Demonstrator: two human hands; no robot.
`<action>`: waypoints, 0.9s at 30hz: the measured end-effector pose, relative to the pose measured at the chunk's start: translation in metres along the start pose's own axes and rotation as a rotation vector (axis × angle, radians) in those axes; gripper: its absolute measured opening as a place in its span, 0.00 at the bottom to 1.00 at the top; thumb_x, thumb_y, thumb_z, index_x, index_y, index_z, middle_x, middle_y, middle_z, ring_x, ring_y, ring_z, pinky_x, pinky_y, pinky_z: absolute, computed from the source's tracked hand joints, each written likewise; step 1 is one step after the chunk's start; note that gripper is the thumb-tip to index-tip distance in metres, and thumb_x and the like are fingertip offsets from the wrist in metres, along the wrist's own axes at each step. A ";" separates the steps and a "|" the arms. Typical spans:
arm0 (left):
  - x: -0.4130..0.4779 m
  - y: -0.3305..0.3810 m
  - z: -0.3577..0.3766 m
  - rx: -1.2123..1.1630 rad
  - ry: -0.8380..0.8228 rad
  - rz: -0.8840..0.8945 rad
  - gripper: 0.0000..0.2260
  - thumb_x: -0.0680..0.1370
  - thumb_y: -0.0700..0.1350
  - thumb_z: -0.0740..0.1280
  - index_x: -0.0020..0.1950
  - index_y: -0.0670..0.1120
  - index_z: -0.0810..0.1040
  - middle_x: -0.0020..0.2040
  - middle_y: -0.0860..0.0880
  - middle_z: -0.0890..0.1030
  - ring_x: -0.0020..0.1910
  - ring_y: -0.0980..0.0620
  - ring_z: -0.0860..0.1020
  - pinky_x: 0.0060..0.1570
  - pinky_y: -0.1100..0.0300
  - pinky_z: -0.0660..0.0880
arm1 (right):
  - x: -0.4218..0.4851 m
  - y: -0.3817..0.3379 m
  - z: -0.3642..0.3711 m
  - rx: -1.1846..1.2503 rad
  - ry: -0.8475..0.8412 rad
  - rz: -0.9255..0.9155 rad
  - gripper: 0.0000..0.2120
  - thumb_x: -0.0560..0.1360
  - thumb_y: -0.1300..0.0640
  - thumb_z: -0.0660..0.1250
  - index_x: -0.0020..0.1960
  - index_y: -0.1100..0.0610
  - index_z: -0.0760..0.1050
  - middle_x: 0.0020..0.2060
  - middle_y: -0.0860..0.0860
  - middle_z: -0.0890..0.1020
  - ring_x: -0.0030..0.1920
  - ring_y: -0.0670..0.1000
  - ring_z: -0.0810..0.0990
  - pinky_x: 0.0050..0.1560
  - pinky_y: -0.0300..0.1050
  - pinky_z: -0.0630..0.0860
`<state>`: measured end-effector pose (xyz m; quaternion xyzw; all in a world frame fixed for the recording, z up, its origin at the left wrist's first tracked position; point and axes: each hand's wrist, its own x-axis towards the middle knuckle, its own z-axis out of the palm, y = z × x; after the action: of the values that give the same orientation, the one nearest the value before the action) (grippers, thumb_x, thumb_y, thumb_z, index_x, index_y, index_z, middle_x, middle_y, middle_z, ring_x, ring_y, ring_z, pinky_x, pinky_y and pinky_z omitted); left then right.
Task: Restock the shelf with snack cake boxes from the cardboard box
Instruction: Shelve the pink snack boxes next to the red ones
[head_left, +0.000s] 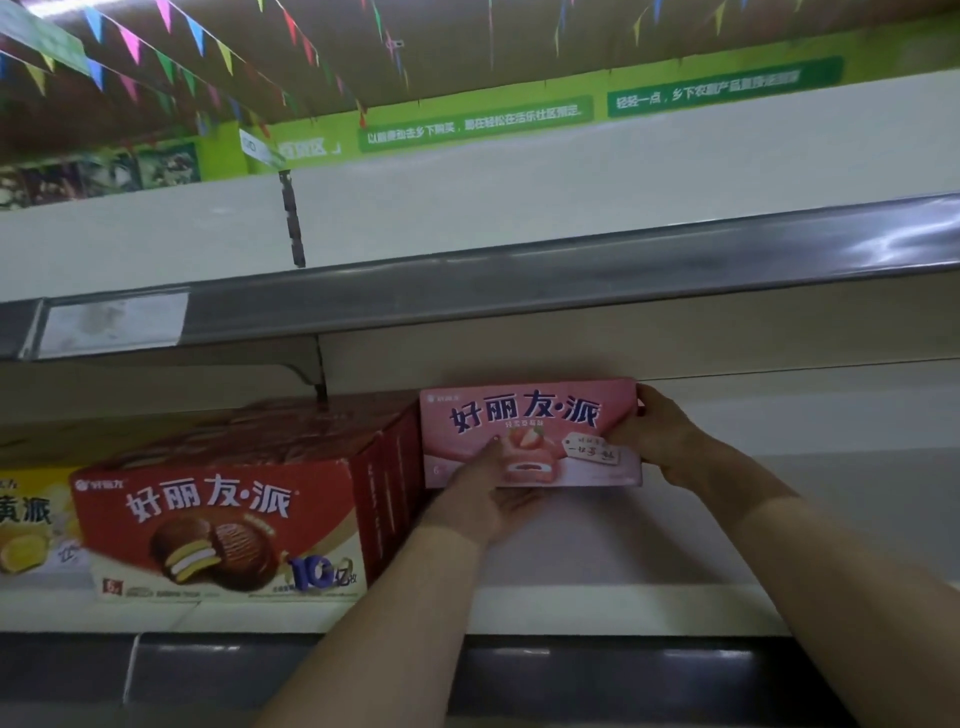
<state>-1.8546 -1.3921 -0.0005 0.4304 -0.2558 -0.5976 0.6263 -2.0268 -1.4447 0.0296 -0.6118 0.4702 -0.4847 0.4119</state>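
A pink snack cake box (535, 415) with a strawberry cake picture is held up inside the white shelf (597, 605), its front facing me. My left hand (488, 499) grips its lower left edge from below, thumb on the front. My right hand (660, 441) holds its right end, fingers curled round the side. To its left stands a row of red snack cake boxes (228, 525), the pink box close beside them. The cardboard box is out of view.
A yellow snack box (31, 519) sits at the far left of the same shelf. The upper shelf rail (519, 291) hangs just above the pink box. White shelf floor stretches to the right of the pink box. Coloured pennants hang from the ceiling.
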 end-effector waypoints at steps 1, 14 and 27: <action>0.003 0.000 0.000 0.047 0.003 0.003 0.11 0.80 0.47 0.64 0.44 0.41 0.78 0.31 0.41 0.82 0.40 0.44 0.78 0.43 0.49 0.77 | 0.000 -0.001 0.001 -0.012 0.020 -0.023 0.25 0.72 0.74 0.64 0.67 0.62 0.69 0.52 0.56 0.78 0.51 0.54 0.77 0.51 0.47 0.74; 0.017 0.006 0.005 0.220 0.116 -0.003 0.10 0.79 0.46 0.65 0.43 0.40 0.74 0.31 0.41 0.79 0.32 0.47 0.76 0.33 0.54 0.76 | 0.011 0.013 0.007 -0.398 0.153 -0.044 0.34 0.73 0.61 0.69 0.74 0.58 0.56 0.62 0.63 0.74 0.61 0.64 0.75 0.62 0.57 0.72; 0.022 0.007 0.006 0.273 0.267 0.206 0.21 0.77 0.47 0.68 0.68 0.48 0.67 0.41 0.47 0.74 0.37 0.50 0.71 0.41 0.54 0.75 | -0.010 0.020 0.037 -0.932 -0.209 -0.218 0.28 0.76 0.55 0.63 0.74 0.49 0.58 0.66 0.57 0.70 0.64 0.61 0.72 0.64 0.55 0.70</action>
<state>-1.8524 -1.4151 0.0038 0.5581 -0.2917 -0.4279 0.6483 -1.9951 -1.4374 0.0013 -0.8222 0.5263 -0.1988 0.0860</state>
